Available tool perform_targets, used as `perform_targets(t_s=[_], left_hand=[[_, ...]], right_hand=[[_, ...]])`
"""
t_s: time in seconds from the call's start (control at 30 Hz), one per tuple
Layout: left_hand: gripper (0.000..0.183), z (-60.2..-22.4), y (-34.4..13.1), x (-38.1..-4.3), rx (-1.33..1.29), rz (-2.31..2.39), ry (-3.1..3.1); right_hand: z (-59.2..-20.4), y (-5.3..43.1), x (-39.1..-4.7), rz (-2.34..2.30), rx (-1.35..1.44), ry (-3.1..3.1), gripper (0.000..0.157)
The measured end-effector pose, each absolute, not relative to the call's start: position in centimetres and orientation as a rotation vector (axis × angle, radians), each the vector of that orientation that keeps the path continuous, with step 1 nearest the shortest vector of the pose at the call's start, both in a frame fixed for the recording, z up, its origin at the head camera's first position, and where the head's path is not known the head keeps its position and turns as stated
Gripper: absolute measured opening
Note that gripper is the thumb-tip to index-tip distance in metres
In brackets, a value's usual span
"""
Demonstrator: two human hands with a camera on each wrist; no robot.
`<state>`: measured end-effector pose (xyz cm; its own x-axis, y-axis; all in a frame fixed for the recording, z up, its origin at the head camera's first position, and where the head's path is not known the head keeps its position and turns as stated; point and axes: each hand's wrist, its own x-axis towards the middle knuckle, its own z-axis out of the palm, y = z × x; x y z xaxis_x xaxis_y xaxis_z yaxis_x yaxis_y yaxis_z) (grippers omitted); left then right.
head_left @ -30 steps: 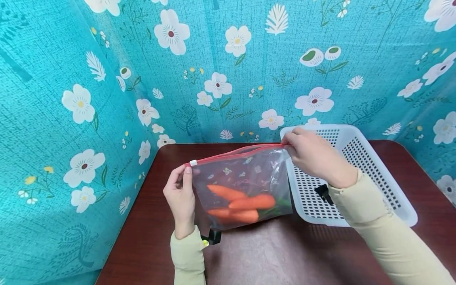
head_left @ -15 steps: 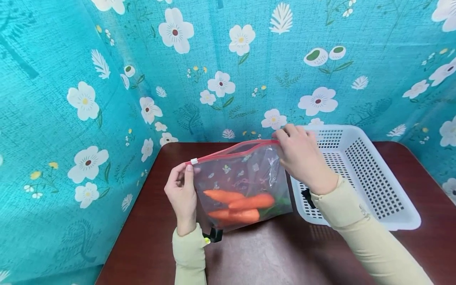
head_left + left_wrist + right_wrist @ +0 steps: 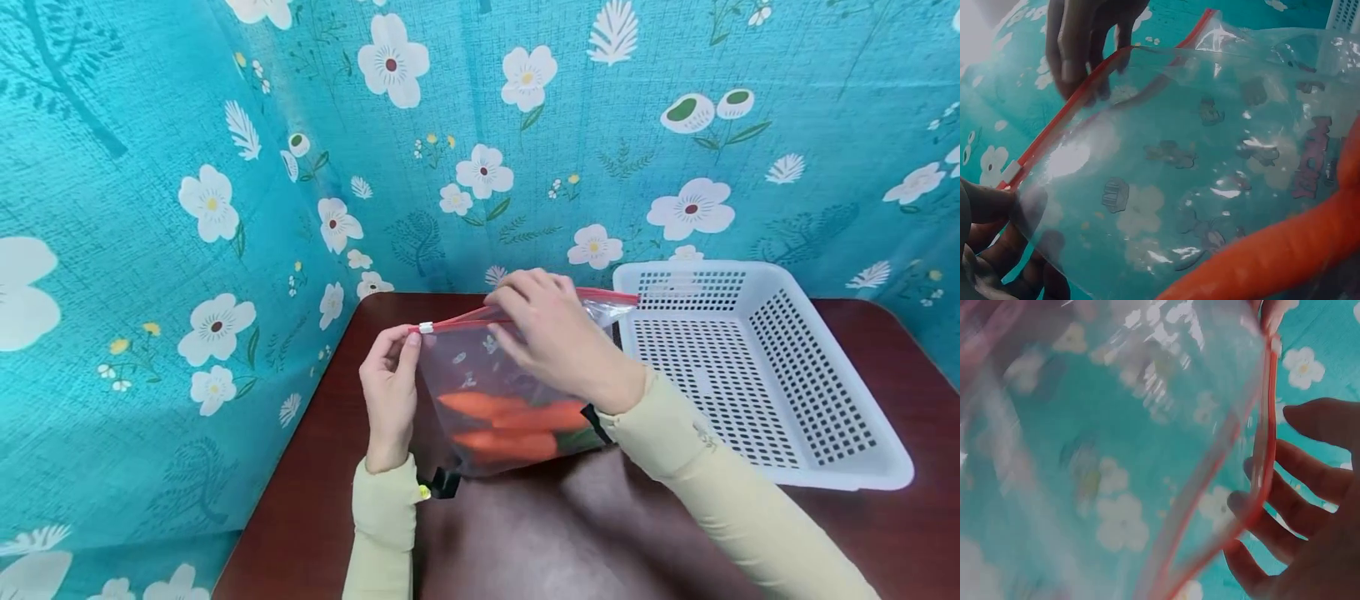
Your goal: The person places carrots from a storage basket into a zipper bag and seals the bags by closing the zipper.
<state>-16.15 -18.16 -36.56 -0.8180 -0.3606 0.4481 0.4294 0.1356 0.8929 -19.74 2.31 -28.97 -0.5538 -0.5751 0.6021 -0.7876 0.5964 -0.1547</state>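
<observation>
A clear slider zip bag (image 3: 450,358) with a red zip edge (image 3: 1266,412) stands on the table, its mouth partly parted. Several orange carrots (image 3: 487,407) with green tops lie inside. My left hand (image 3: 390,392) pinches the bag's left top corner beside the white slider (image 3: 426,327). My right hand (image 3: 555,333) is over the middle of the mouth, fingers spread and loosely bent. In the right wrist view some fingertips touch or pass behind the red edge, and the thumb stands apart from it. The bag's right corner is loose in the air.
To the right of the bag stands a white perforated plastic basket (image 3: 896,458), with nothing seen in it. The dark red table (image 3: 300,517) backs onto a turquoise flowered cloth (image 3: 450,242). Small black camera mounts (image 3: 446,482) sit at the wrists.
My right hand has let go of the bag's right top corner and moved left along the mouth. My left hand keeps its pinch at the slider corner. The head view has shifted slightly.
</observation>
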Motion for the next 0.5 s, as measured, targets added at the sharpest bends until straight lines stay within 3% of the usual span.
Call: perform_targets(t_s=[0.5], left_hand=[[0.024, -35.5, -18.3, -17.3, -0.120, -1.781, -1.840]], right_hand=[[-29.0, -3.7, -20.2, 0.396, 1.097, -2.311, 0.018]])
